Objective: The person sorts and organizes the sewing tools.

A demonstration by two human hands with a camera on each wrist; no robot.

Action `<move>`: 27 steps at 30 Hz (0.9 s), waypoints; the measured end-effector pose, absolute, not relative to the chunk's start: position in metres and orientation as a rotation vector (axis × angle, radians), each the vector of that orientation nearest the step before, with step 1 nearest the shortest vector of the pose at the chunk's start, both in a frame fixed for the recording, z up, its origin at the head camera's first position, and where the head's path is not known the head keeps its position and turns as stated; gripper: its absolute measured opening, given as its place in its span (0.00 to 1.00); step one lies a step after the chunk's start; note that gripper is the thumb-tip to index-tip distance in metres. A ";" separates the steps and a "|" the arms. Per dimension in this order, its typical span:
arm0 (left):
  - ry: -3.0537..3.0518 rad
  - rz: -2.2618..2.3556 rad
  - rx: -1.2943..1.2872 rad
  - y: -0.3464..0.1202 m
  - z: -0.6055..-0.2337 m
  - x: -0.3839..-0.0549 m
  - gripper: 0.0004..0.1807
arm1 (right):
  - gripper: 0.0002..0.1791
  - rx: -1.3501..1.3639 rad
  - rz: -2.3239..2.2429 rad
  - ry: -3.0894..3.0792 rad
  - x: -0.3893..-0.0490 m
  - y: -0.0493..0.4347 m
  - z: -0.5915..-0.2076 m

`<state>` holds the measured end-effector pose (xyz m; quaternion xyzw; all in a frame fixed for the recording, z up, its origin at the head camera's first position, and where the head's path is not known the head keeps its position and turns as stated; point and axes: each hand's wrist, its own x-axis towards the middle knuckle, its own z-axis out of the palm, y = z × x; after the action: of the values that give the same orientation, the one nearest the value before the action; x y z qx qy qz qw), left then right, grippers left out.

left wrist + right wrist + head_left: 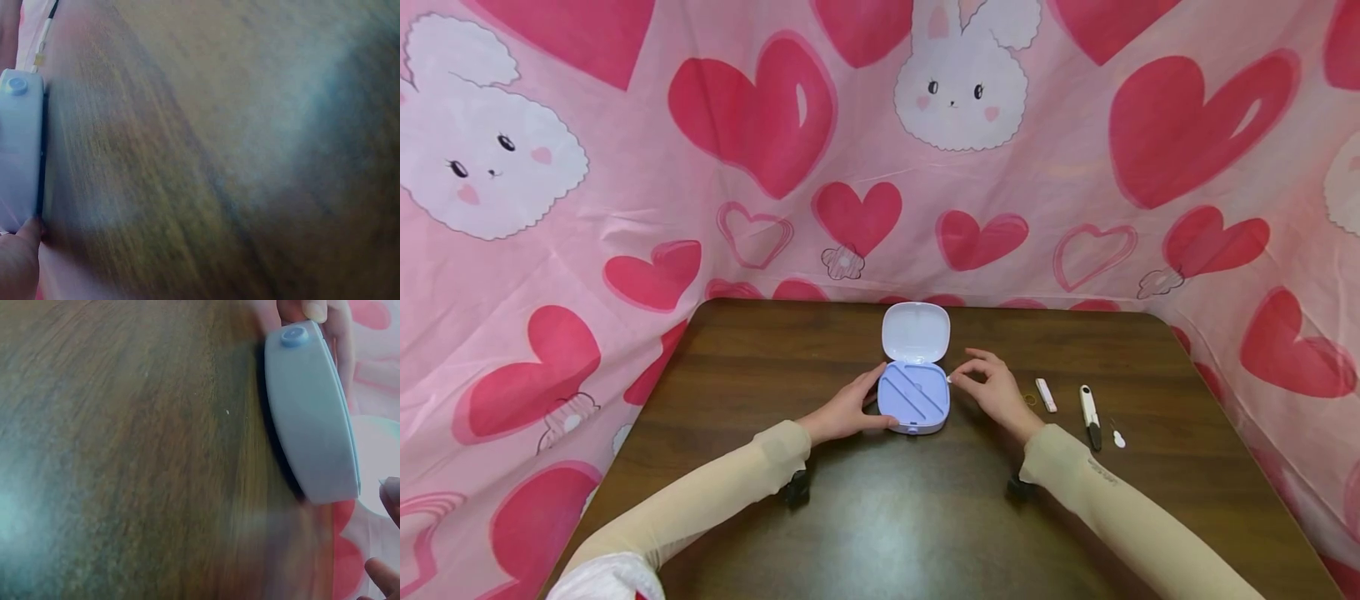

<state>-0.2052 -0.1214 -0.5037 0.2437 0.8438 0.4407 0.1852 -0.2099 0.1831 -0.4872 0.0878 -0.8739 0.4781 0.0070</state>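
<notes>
A lavender case (927,428) stands on the table with its white lid (916,332) raised at the back. Diagonal dividers cross its shallow inner tray. My left hand (844,413) holds the case by its left side, the thumb at the front corner and the fingers along the side. Close to the right rim, my right hand (998,395) pinches a small white piece (950,380) between thumb and forefinger; its kind is too small to tell. The case's front button (294,336) shows in the right wrist view, where the left thumb (314,312) presses the corner.
Right of my right hand lie a thin gold ring (1030,400), a small white bar (1046,395), a white-and-black slim tool (1090,417) and a white tag with a fine wire (1119,439). Pink heart-patterned cloth (865,250) hangs behind the dark wooden table (760,333).
</notes>
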 end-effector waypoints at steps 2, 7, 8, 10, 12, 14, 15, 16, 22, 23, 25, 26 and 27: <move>2.373 1.258 0.689 -0.121 -0.503 -0.205 0.59 | 0.07 0.294 1.486 -2.734 -0.211 0.180 -0.488; 2.372 1.271 0.698 -0.121 -0.502 -0.205 0.59 | 0.07 0.310 1.451 -2.771 -0.214 0.173 -0.491; 2.375 1.262 0.693 -0.121 -0.502 -0.205 0.59 | 0.07 0.312 1.444 -2.782 -0.214 0.171 -0.491; 2.378 1.253 0.689 -0.121 -0.502 -0.204 0.59 | 0.07 0.319 1.424 -2.800 -0.215 0.168 -0.491; 2.376 1.239 0.675 -0.121 -0.502 -0.204 0.59 | 0.06 0.320 1.403 -2.816 -0.215 0.166 -0.491; 2.372 1.239 0.672 -0.121 -0.502 -0.204 0.59 | 0.05 0.328 1.379 -2.824 -0.215 0.164 -0.491; 2.370 1.240 0.671 -0.121 -0.502 -0.203 0.59 | 0.05 0.333 1.367 -2.826 -0.215 0.163 -0.490; 2.366 1.244 0.670 -0.122 -0.501 -0.203 0.59 | 0.05 0.346 1.348 -2.827 -0.215 0.162 -0.490; 2.354 1.255 0.669 -0.122 -0.501 -0.203 0.58 | 0.04 0.399 1.291 -2.825 -0.217 0.160 -0.491; 2.353 1.256 0.669 -0.122 -0.501 -0.203 0.58 | 0.03 0.395 1.295 -2.831 -0.217 0.159 -0.491; 2.351 1.257 0.667 -0.122 -0.500 -0.203 0.58 | 0.03 0.401 1.292 -2.843 -0.217 0.159 -0.490; 2.353 1.255 0.665 -0.122 -0.500 -0.203 0.58 | 0.03 0.403 1.290 -2.848 -0.217 0.159 -0.490; 2.351 1.255 0.663 -0.122 -0.499 -0.203 0.58 | 0.03 0.405 1.288 -2.851 -0.217 0.158 -0.490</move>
<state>-0.2028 -0.1222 -0.4994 0.2365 0.8395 0.4480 0.1963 -0.2171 0.1583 -0.4905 0.1284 -0.9038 0.4082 -0.0062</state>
